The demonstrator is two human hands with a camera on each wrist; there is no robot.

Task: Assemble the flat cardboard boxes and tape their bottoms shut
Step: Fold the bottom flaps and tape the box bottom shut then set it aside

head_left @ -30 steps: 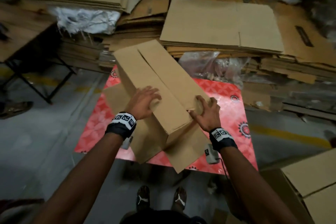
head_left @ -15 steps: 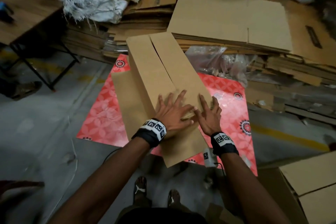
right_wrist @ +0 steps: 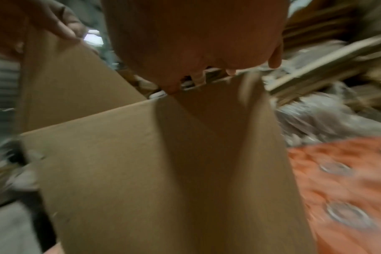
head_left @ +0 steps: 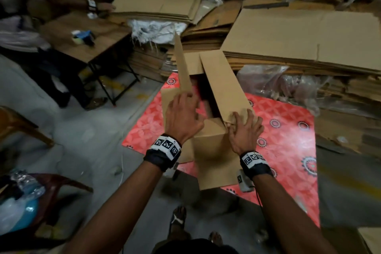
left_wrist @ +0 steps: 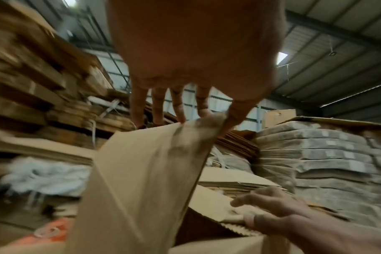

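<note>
Fingers [head_left: 190, 97] pinching box [head_left: 208, 146] flaps above red mat [head_left: 288, 150], cardboard stacks [head_left: 305, 37] behind.

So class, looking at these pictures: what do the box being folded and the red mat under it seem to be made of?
Box: corrugated cardboard, matte brown; the fluted layer shows along a cut edge in the left wrist view.
Red mat: probably plastic or vinyl sheet, printed with white patterns and faintly shiny, though woven fabric cannot be ruled out.

Black wristbands [head_left: 160, 158] carry white coded tags (square black patterns); sandals [head_left: 178, 220] below.
</note>
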